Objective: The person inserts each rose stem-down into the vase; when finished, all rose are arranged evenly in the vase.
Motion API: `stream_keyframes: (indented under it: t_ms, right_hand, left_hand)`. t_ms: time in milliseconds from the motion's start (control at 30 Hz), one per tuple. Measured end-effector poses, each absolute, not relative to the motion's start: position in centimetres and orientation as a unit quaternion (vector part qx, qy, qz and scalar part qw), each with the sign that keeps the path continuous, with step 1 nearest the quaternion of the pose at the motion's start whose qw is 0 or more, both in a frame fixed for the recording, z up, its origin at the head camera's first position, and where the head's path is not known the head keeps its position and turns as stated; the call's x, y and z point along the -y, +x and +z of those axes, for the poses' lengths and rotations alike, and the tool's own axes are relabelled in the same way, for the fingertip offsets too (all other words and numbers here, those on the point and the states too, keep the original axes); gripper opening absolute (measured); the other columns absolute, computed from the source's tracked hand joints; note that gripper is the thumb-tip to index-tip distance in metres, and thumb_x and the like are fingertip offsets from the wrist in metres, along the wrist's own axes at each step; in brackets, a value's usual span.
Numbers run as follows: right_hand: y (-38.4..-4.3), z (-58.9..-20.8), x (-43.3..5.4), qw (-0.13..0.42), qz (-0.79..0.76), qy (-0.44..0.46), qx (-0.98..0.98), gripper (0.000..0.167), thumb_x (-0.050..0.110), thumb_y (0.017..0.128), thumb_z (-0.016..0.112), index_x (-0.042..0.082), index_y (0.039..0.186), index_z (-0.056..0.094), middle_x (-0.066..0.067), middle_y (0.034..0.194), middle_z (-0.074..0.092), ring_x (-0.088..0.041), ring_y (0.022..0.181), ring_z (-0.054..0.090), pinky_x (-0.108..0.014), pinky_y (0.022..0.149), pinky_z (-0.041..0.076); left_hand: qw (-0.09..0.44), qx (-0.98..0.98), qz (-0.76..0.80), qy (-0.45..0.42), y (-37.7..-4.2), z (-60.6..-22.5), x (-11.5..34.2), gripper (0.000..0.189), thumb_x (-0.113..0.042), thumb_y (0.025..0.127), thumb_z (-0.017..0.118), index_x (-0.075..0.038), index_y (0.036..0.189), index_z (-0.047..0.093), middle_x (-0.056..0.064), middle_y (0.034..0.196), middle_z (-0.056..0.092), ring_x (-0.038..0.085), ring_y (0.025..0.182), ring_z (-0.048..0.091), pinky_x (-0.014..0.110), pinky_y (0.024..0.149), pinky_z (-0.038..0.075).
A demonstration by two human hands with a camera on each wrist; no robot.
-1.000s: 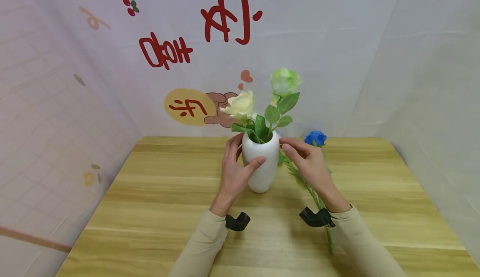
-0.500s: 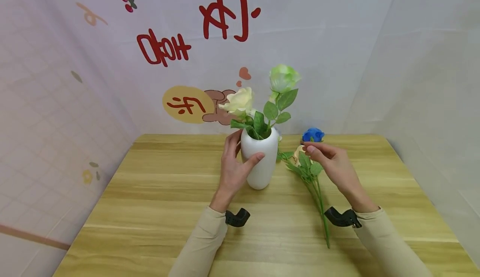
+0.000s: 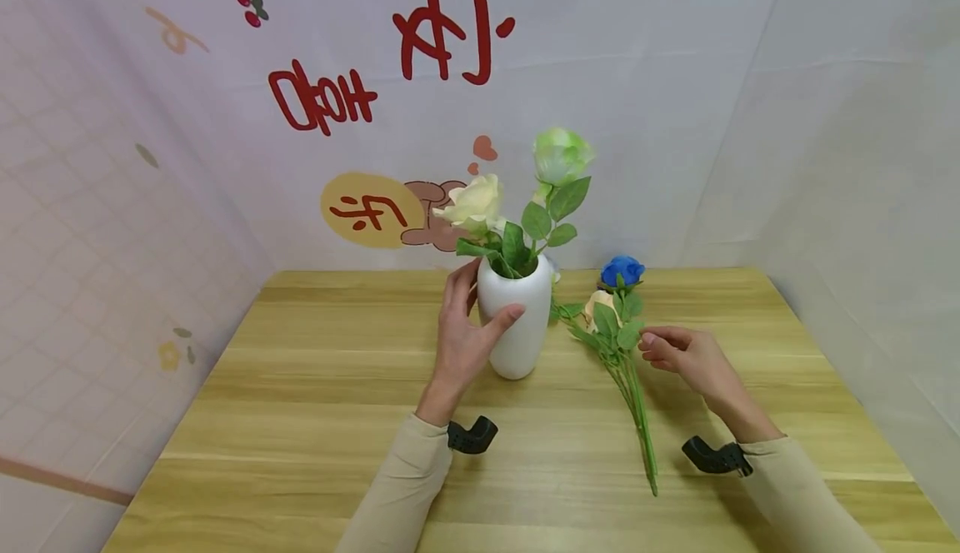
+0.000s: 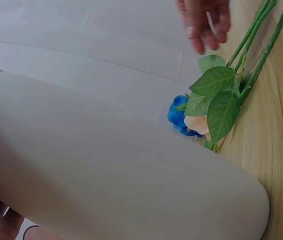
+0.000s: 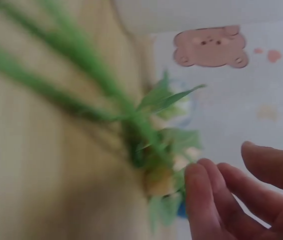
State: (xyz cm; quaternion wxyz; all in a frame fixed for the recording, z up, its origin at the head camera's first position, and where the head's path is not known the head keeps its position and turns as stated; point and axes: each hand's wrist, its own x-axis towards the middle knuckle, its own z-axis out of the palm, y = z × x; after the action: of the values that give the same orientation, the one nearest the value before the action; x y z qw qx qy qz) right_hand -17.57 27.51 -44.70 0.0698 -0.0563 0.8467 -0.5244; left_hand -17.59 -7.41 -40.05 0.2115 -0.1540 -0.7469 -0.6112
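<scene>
My left hand grips the white vase; my right hand hovers loosely curled and empty just beside the flowers lying on the table.

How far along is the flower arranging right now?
Two roses, cream and green, already stand in the vase, gripped by the left hand. The right hand reaches, empty, beside the blue rose and peach rose lying on the table.
</scene>
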Motion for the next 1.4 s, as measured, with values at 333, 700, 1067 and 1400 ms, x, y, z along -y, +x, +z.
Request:
stream_keyframes:
  t_ms: [333, 700, 1067, 1400]
  right_hand:
    - [-17.1, -46.9, -27.7, 0.138, -0.53, -0.019, -0.837, 0.044, 0.02, 0.106, 0.063, -0.019, 0.126, 0.062, -0.017, 0.103, 0.075, -0.017, 0.087, 0.074, -0.03, 0.078, 0.063]
    - [-17.2, -47.4, -27.2, 0.164, -0.539, -0.012, -0.826, 0.038, 0.015, 0.104, 0.064, -0.018, 0.122, 0.065, -0.006, 0.091, 0.073, -0.01, 0.078, 0.069, -0.026, 0.07, 0.061]
    - [-16.7, -43.5, -26.8, 0.079, -0.548, -0.032, -0.832, 0.051, 0.025, 0.105, 0.066, -0.016, 0.135, 0.057, -0.018, 0.113, 0.072, -0.01, 0.088, 0.071, -0.029, 0.083, 0.062]
    - [-15.7, -38.8, -25.9, -0.005, -0.536, -0.042, -0.843, 0.057, 0.035, 0.104, 0.065, -0.009, 0.14, 0.057, 0.01, 0.109, 0.071, -0.003, 0.09, 0.069, -0.019, 0.081, 0.059]
  left_hand:
    - [0.198, 0.745, -0.618, -0.154, -17.1, -39.8, 7.1, 0.091, -0.058, 0.087, 0.078, -0.009, 0.156, 0.044, 0.011, 0.15, 0.043, 0.025, 0.137, 0.049, 0.041, 0.117, 0.041]
    - [0.202, 0.742, -0.62, -0.156, -17.0, -39.7, 7.3, 0.086, -0.051, 0.088, 0.081, -0.009, 0.155, 0.045, 0.011, 0.149, 0.044, 0.025, 0.136, 0.05, 0.042, 0.116, 0.042]
    - [0.203, 0.742, -0.621, -0.152, -17.0, -39.7, 7.7, 0.084, -0.046, 0.088, 0.083, -0.01, 0.155, 0.046, 0.01, 0.149, 0.045, 0.024, 0.136, 0.05, 0.041, 0.117, 0.041]
    - [0.201, 0.74, -0.621, -0.161, -17.0, -39.7, 7.6, 0.081, -0.039, 0.089, 0.084, -0.015, 0.155, 0.046, 0.008, 0.149, 0.045, 0.023, 0.137, 0.049, 0.043, 0.117, 0.041]
